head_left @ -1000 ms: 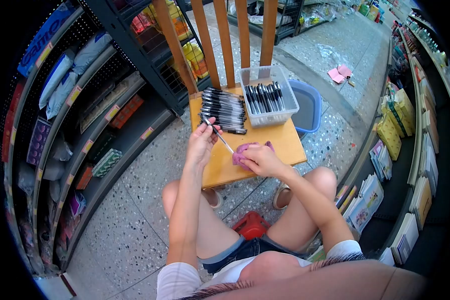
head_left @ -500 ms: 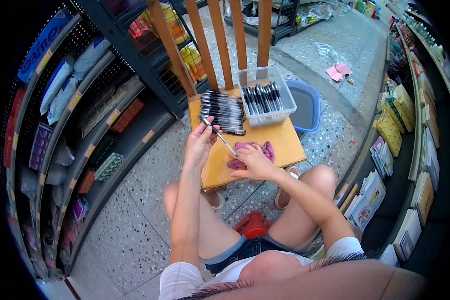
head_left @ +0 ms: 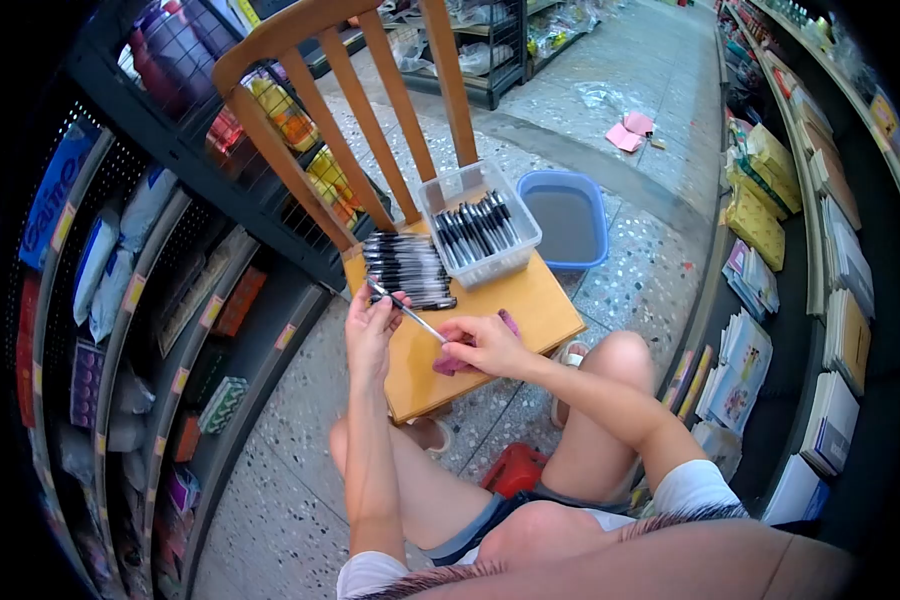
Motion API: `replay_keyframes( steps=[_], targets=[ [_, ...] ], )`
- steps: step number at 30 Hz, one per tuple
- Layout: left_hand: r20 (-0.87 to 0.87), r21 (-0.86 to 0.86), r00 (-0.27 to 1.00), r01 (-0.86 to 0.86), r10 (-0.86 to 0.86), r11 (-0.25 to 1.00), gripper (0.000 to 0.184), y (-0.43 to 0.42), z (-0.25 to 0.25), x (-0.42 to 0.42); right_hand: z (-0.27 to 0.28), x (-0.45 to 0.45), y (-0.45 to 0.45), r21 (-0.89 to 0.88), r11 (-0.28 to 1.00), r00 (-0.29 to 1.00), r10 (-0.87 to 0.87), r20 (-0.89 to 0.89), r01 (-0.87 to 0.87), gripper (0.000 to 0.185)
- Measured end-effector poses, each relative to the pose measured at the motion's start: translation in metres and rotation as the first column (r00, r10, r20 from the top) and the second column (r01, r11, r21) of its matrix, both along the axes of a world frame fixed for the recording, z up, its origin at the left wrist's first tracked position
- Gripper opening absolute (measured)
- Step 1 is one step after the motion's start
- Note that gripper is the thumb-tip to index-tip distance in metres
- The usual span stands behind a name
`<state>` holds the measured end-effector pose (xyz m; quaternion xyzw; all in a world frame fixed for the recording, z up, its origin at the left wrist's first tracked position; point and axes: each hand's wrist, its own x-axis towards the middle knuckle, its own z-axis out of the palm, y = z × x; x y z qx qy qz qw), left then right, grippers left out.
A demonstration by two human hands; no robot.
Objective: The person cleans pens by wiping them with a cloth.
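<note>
Near the frame's centre, the left hand pinches a pen; the right hand's curled fingers meet its lower end by a purple cloth, grip unclear. Above, piled pens lie beside a clear box on a wooden chair.

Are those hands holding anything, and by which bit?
A pen: the left hand grips its dark part; the right hand is at the other end, grip unclear.

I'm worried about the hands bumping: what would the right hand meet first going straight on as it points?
Past the pen between them, the right hand would probably meet the left hand, though depth is hard to judge.
</note>
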<state>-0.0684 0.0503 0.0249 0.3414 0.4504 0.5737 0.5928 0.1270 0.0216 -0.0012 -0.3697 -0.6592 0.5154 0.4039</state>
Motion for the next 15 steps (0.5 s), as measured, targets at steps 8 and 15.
replay_keyframes(
  steps=[8,15],
  targets=[
    [-0.015,-0.036,1.000,0.002,-0.003,0.999,0.033,0.031,0.010,0.013,0.016,0.014,0.015,0.103,0.991,0.996,-0.084,0.010,0.082,0.025],
    [-0.030,-0.028,0.995,0.099,-0.099,0.995,0.025,0.080,0.040,0.038,0.024,0.035,0.036,0.227,0.955,0.977,-0.206,0.044,0.191,0.025]
  ],
)
